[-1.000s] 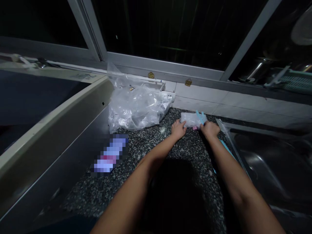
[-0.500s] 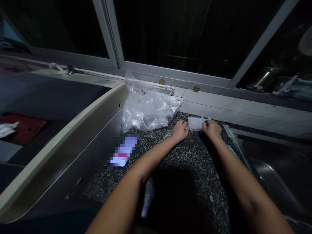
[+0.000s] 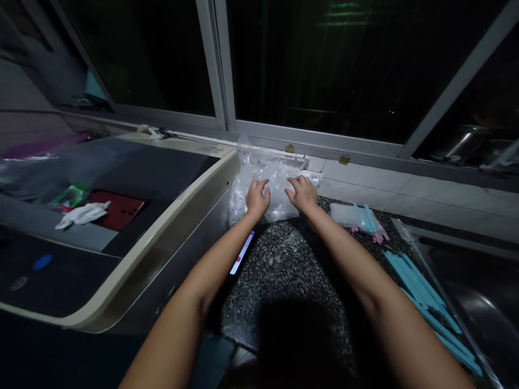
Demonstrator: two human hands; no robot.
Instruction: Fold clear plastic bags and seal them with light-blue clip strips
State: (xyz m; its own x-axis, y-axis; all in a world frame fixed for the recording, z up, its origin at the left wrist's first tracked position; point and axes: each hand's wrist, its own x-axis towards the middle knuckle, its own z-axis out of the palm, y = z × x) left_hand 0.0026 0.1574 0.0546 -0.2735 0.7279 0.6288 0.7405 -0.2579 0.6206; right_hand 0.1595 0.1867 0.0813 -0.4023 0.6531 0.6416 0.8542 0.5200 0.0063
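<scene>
A heap of clear plastic bags (image 3: 279, 212) lies on the dark speckled counter, against the tiled ledge. Over its left part is my left hand (image 3: 258, 199), thumb and forefinger apart and slightly curved. My right hand (image 3: 303, 193) is at the heap's right part, its fingers likewise bent and apart. Neither hand shows a clear grip on the plastic; contact with it is hard to make out. Right of my right wrist, a clear packet (image 3: 344, 215) lies flat, with light blue strips (image 3: 368, 218) across it and pink pieces (image 3: 380, 236) at its end.
Several long light blue strips (image 3: 421, 286) lie beside the metal sink (image 3: 478, 297). A lit phone (image 3: 242, 254) is partly behind my left forearm. The washing machine (image 3: 194, 221) stands left, bearing a red flat item (image 3: 121, 208) and a crumpled white tissue (image 3: 83, 215).
Both hands have left the packet by the sink and moved left to the plastic bags. The view has turned, showing more blue strips on the right.
</scene>
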